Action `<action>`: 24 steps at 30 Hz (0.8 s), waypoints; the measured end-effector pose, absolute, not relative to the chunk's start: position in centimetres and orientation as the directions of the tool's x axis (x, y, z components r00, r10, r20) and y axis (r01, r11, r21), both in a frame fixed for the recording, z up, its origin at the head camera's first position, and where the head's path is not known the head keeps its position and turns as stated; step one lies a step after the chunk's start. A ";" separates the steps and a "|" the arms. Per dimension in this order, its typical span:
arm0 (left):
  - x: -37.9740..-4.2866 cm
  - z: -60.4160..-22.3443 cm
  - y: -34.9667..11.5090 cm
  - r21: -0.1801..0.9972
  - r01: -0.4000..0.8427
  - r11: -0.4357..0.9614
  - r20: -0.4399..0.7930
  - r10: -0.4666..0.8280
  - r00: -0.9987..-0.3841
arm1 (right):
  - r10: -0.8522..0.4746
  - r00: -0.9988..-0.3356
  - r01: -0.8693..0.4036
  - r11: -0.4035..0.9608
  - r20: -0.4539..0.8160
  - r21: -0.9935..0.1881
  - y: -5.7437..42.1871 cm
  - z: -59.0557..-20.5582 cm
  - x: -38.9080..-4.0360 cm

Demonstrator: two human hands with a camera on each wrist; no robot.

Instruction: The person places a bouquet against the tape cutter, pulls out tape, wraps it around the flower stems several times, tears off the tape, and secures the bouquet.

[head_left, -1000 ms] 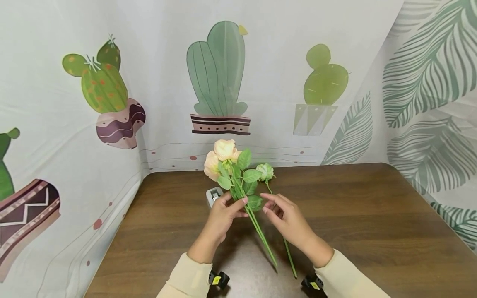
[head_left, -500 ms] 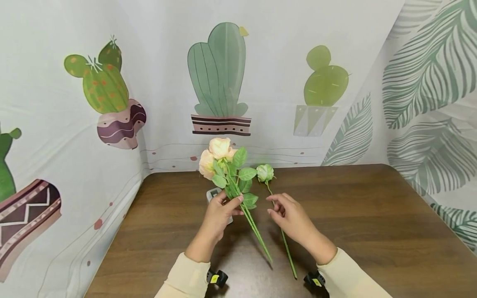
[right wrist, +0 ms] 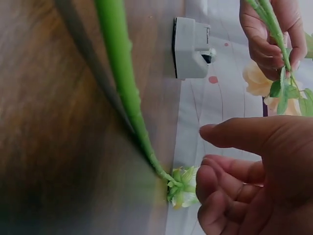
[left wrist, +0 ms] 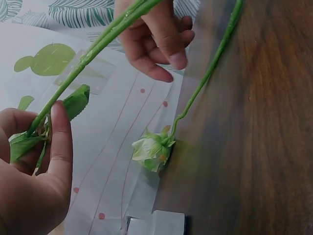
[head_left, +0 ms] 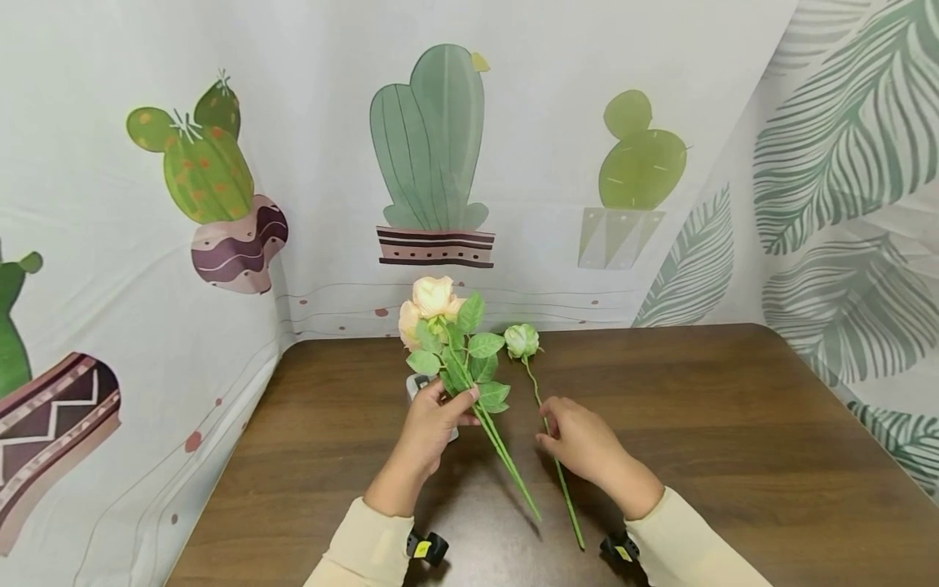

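Observation:
My left hand pinches the stems of peach roses between thumb and fingers, just below their green leaves. The blooms point away and the stems slant down to the right. A pale green-white rose lies to the right on the table, its single green stem running toward me. Beside that stem is my right hand, fingers loosely curled. In the right wrist view its thumb and fingers are apart, with nothing between them.
A light grey boxy device stands on the table behind my left hand, mostly hidden in the head view. The brown wooden table reaches back to a white cloth printed with cacti and leaves.
The peach roses and my left hand have shifted slightly left. My right hand has moved a little right and down, its fingers curling more beside the pale rose's stem.

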State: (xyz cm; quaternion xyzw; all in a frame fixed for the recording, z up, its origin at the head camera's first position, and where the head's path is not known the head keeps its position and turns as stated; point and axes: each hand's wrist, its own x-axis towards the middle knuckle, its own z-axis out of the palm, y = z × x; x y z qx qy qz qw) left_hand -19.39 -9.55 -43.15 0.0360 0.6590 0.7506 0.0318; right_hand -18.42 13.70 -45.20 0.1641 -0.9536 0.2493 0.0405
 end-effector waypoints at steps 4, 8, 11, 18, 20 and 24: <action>-19.4 -43.2 -9.6 0.992 -0.010 -0.123 0.002 0.099 -0.995 | -0.291 -0.949 -0.313 0.832 0.120 -0.457 13.8 -45.4 -18.4; -19.3 -43.2 -9.6 0.992 -0.011 -0.123 0.000 0.093 -0.996 | -0.281 -0.957 -0.280 0.838 0.071 -0.469 14.0 -45.6 -18.5; -19.3 -43.2 -9.6 0.993 -0.004 -0.122 0.006 0.085 -0.996 | -0.283 -0.959 -0.263 0.842 0.029 -0.471 14.2 -45.8 -18.5; -19.4 -43.2 -9.6 0.994 0.007 -0.105 0.015 0.075 -0.997 | -0.285 -0.959 -0.250 0.856 -0.008 -0.453 14.4 -46.1 -18.5; -19.3 -43.2 -9.6 0.994 0.001 -0.108 0.010 0.077 -0.997 | -0.289 -0.957 -0.254 0.856 -0.010 -0.450 14.5 -46.2 -18.5; -19.3 -43.2 -9.5 0.993 0.012 -0.114 0.021 0.083 -0.996 | -0.295 -0.955 -0.257 0.859 -0.017 -0.442 14.6 -46.3 -18.5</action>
